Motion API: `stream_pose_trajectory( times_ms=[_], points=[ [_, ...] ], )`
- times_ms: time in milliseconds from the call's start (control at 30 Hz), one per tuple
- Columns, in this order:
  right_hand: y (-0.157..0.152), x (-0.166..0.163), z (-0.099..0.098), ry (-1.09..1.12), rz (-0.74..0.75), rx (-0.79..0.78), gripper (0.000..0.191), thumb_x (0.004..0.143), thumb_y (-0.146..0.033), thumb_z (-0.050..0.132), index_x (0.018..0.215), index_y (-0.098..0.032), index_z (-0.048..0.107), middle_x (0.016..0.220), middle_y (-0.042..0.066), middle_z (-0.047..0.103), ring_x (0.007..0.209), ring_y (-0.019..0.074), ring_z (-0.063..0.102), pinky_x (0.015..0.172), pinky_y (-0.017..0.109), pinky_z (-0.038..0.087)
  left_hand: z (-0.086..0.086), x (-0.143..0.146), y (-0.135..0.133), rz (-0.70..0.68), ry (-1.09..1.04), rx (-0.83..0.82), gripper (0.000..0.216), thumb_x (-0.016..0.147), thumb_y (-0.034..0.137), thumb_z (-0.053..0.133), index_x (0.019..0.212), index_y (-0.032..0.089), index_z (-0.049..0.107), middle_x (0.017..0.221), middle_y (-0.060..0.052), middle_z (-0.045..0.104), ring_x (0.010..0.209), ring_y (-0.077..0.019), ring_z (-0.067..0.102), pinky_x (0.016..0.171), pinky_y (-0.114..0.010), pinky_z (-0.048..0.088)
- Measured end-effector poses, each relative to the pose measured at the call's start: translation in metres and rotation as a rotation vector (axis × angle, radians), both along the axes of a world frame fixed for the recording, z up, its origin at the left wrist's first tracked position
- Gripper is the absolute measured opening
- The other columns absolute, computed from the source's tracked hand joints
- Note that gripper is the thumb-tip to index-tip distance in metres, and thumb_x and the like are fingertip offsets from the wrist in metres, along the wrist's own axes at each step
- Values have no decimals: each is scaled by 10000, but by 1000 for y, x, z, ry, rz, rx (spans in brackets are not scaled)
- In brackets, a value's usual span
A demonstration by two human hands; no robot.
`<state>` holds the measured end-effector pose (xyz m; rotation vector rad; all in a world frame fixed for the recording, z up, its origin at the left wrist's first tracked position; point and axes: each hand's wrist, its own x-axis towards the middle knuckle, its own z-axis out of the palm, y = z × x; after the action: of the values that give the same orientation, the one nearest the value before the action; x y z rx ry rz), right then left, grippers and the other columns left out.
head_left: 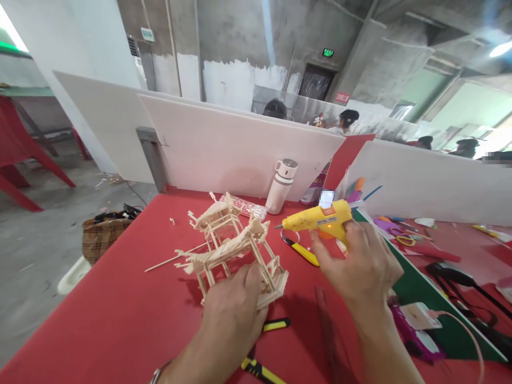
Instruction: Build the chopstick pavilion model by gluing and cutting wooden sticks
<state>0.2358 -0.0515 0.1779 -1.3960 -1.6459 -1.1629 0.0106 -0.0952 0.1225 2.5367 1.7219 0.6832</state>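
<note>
My left hand is closed around the lower front of a small pavilion-like model built of thin wooden sticks. Its fingertips are partly hidden behind the sticks. In my right hand is a yellow hot glue gun, gripped by its handle. The nozzle points left, a little to the right of the model's roof and apart from it. A small orange light glows on the gun's body. Below the gun lie yellow-handled pliers. A second roofed part of stick work stands behind the front one.
A white bottle stands by the white partition, beside a clear plastic pack. Yellow-black tools and a dark red ruler lie on the red table. A charger with a cable is at the right. Several people sit beyond the partition.
</note>
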Motion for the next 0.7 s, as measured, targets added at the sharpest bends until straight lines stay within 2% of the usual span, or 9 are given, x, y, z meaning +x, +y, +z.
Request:
stream_pose_trajectory(
  times_ms=[133, 267, 433, 600, 700],
  points=[
    [7, -6, -7, 1, 53, 36, 262, 849, -378, 714, 992, -197, 589, 819, 26, 676, 701, 178, 619, 608, 293, 404, 0, -3, 3, -7, -19, -46, 192, 836, 163, 550, 1020, 209, 578, 855, -37, 716, 734, -223, 717, 574, -288, 499],
    [12, -7, -7, -11, 85, 40, 275, 833, -333, 723, 1037, -195, 601, 834, 38, 689, 715, 194, 642, 615, 305, 432, 11, -6, 7, -30, 7, -119, 186, 853, 182, 535, 1032, 203, 584, 904, -52, 726, 755, -227, 716, 599, -298, 511],
    [12, -1, 2, -49, 137, 83, 329, 811, -294, 732, 1095, -205, 591, 838, 36, 690, 715, 198, 645, 645, 309, 462, 37, -12, 17, -84, 91, -152, 207, 833, 196, 551, 1036, 190, 591, 907, -74, 721, 754, -250, 703, 604, -324, 510],
    [8, 4, 11, -90, 137, 84, 319, 816, -285, 717, 1100, -202, 598, 819, 32, 683, 682, 184, 628, 608, 306, 419, 70, -14, 29, -113, 264, -211, 162, 788, 148, 567, 939, 182, 611, 859, -78, 705, 721, -257, 682, 598, -329, 483],
    [9, 4, 16, -98, 131, 93, 303, 824, -280, 705, 1099, -193, 615, 809, 30, 679, 676, 177, 616, 599, 306, 403, 82, -16, 35, -150, 324, -185, 147, 770, 138, 586, 905, 174, 632, 806, -72, 688, 678, -244, 662, 584, -310, 450]
  ],
)
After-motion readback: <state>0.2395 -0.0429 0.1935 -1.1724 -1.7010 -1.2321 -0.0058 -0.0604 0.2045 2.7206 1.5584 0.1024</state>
